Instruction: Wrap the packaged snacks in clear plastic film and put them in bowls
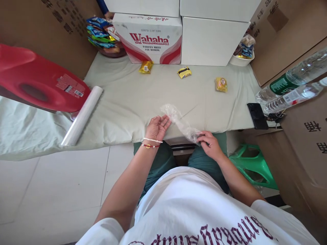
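Observation:
A crumpled clear plastic bag [178, 120] lies on the pale cloth-covered table [127, 102] near its front edge. My right hand [208, 144] pinches the bag's near end at the table's edge. My left hand [157, 126] rests palm up with its fingers apart, touching the bag's left side and holding nothing. Three small yellow snack packets [146, 66] [184, 72] [221, 84] lie farther back on the cloth, out of reach of both hands.
A roll of clear film [83, 115] lies at the left beside a red jug [38, 81]. A Wahaha box [150, 39] and white boxes stand at the back, with snack bowls [104, 34] [242, 51]. A phone [257, 115] and water bottles [293, 85] are at the right; a green stool [252, 165] stands below.

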`<state>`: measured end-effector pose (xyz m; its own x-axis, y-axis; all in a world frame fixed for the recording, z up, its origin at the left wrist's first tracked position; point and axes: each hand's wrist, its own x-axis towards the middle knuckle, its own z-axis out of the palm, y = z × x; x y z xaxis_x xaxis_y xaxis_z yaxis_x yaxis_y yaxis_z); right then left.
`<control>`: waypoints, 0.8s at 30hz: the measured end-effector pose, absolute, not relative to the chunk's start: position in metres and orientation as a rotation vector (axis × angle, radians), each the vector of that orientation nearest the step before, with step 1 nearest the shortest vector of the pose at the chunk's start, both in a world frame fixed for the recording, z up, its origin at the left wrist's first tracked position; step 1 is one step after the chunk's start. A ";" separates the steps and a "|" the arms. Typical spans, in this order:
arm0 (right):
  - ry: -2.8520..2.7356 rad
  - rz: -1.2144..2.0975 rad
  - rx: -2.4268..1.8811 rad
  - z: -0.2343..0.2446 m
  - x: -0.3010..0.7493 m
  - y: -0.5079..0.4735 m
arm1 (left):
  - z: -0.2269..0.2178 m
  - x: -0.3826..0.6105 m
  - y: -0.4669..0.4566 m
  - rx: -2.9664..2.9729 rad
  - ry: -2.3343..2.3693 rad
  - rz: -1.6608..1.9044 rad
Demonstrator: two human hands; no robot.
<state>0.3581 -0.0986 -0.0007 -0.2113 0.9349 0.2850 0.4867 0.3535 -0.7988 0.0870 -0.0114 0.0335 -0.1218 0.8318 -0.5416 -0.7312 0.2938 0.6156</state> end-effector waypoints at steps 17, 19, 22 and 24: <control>-2.233 0.680 -1.223 0.009 0.283 -0.076 | 0.022 0.145 -0.011 0.835 1.381 1.072; -2.073 0.836 -1.201 0.011 0.290 -0.077 | 0.018 0.138 -0.009 0.825 1.410 1.119; -1.555 1.078 -1.356 0.018 0.307 -0.075 | 0.019 0.125 -0.017 1.095 1.533 1.233; -1.191 1.169 -1.399 0.027 0.315 -0.071 | 0.023 0.118 -0.028 1.441 1.592 1.344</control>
